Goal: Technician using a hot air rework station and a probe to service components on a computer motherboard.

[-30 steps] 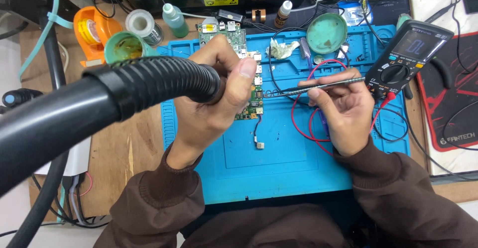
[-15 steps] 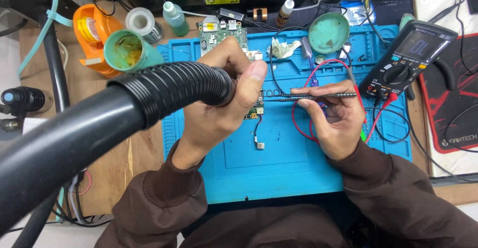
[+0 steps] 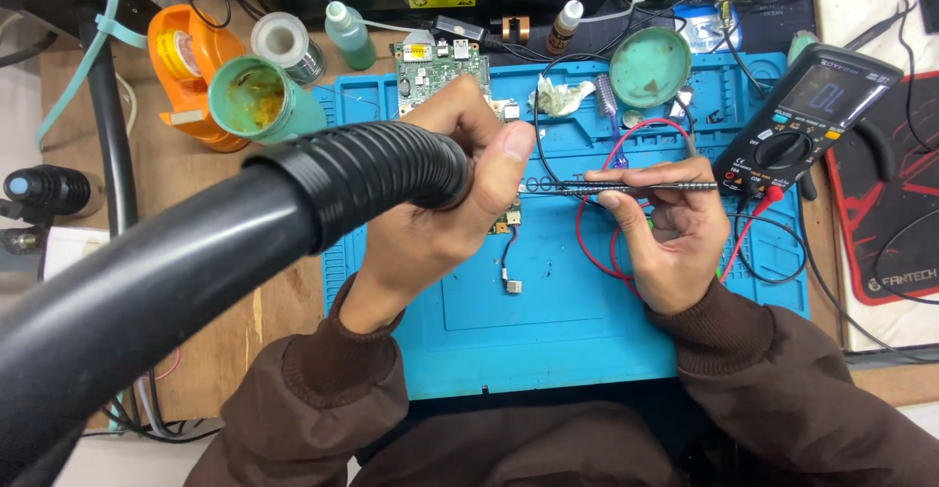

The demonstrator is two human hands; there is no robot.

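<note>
We see the left hand (image 3: 440, 213) curled around the end of the big black ribbed hose (image 3: 362, 179), thumb on top, so the open mouth of the hose sits right over the green circuit board (image 3: 440, 62). It looks to us like the hose is kept close so it can pull smoke away from the spot being worked on. The wrist is bent a little, and the brown sleeve comes up from the near edge of the table.

The right hand (image 3: 665, 238) pinches a thin metal tool (image 3: 626, 188) between thumb and fingers, like a pencil. The tool lies flat, its tip pointing left at the board, beside the left thumb. The board rests near the far edge of the blue mat (image 3: 548, 340).

Red wires (image 3: 597, 243) loop under the right hand. A meter (image 3: 807, 115) sits toward the mat's right far corner, just beside that hand. A green round tin (image 3: 254, 101) stands at the left far corner.
</note>
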